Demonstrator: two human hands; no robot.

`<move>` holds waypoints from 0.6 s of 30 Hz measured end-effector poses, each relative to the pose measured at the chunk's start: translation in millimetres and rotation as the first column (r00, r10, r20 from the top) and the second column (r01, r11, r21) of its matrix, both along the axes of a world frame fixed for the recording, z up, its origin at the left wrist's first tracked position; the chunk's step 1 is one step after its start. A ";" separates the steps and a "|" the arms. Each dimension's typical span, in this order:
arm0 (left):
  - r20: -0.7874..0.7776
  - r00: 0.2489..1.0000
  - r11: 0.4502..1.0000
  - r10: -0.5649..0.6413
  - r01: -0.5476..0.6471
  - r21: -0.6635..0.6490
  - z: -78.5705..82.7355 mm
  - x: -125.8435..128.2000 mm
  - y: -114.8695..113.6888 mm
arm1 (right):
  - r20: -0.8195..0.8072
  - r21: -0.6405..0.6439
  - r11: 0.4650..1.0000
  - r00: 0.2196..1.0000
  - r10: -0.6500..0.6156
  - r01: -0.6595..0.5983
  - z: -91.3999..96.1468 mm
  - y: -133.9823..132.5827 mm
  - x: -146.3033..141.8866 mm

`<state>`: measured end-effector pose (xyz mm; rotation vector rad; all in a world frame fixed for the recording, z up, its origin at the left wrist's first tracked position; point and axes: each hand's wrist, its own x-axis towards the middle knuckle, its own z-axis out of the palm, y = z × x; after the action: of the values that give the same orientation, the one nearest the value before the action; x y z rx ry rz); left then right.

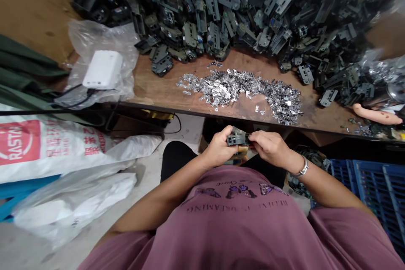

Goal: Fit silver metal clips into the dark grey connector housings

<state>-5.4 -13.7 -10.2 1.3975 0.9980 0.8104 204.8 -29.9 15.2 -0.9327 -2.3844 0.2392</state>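
My left hand (220,147) is closed around a dark grey plastic part (236,138) with square openings in its end, held above my lap in front of the table edge. At the part's right end, the fingers of my right hand (268,145) are pinched together. Whatever sits between those fingertips is too small and hidden to make out. Just below the part, something yellowish-brown (243,149) shows between my hands. Past the hands, a pile of small shiny metal pieces (221,88) lies on the wooden table (152,88).
A large heap of similar dark plastic parts (211,29) covers the table's back. A white box-shaped device (103,69) with a cable rests on clear plastic at left. White sacks (69,143) lie at the left, blue crates (376,185) at the right. A flesh-coloured plastic piece (376,114) lies far right.
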 end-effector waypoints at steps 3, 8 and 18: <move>-0.041 0.999 1.000 0.019 -0.019 -0.005 0.0 -1.1 -0.7 | 0.001 0.029 0.999 0.999 -0.037 0.037 -3.3 0.7 -1.3; -0.099 0.993 0.998 0.065 -0.064 0.014 -2.0 -2.2 0.0 | 0.045 0.068 0.992 0.993 -0.107 0.104 1.7 2.3 1.6; -0.113 0.993 0.998 -0.015 0.022 0.066 3.2 -1.2 -3.0 | 0.093 0.044 0.999 0.995 -0.030 0.026 -3.4 -1.3 -4.7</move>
<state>-6.7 -16.7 -7.0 1.5220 1.0506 0.7647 200.1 -31.2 11.8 -0.9765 -2.4504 0.1362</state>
